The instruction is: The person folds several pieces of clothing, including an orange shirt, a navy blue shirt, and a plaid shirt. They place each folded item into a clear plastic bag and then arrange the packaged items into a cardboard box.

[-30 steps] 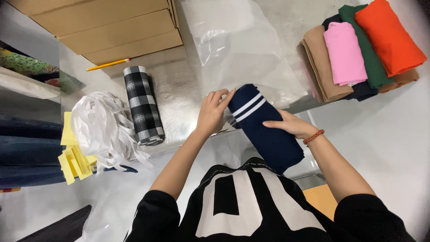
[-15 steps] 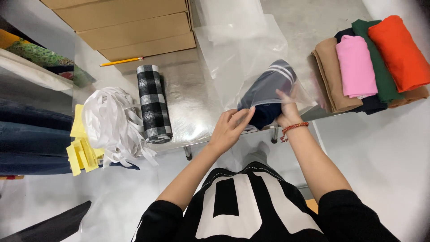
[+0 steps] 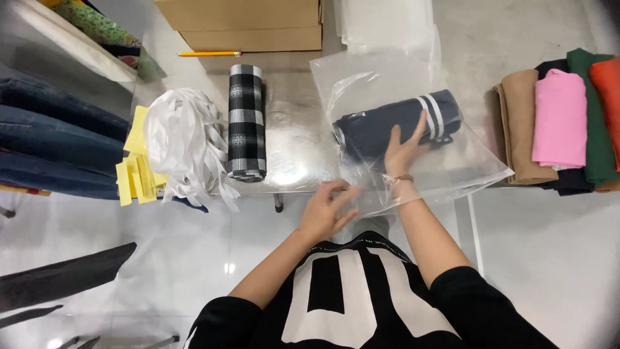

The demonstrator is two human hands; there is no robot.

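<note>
We see a rolled navy garment (image 3: 394, 126) lying right of the frame's centre, inside a clear plastic bag (image 3: 452, 168) spread flat on the shiny table (image 3: 290, 129). The roll is dark blue with two white stripes near its right end, and it lies slightly tilted, that striped end higher in the frame. The bag's film gleams over it and reaches well past it toward the lower right.

Our right hand (image 3: 403, 152) is pushed into the bag from the lower edge, fingers stretched nearly flat and laid on the roll's middle, pressing rather than gripping; a beaded bracelet (image 3: 398, 178) sits at the wrist. Our left hand (image 3: 329, 210) is at the lower centre, by the bag's open edge at the table's rim, fingers loosely curled; we cannot tell whether they pinch the film.

Left of centre lies a black-and-white checked roll (image 3: 247, 119), upright in the frame, well apart from the bag. Just beside it on the left sits a heap of white strips (image 3: 184, 139), with yellow paper slips (image 3: 137, 161) next to that. A cardboard box (image 3: 242, 22) and a yellow pencil (image 3: 210, 53) are at the upper centre. Folded clothes (image 3: 558, 119) in tan, pink, green and orange are stacked at the right edge.
</note>
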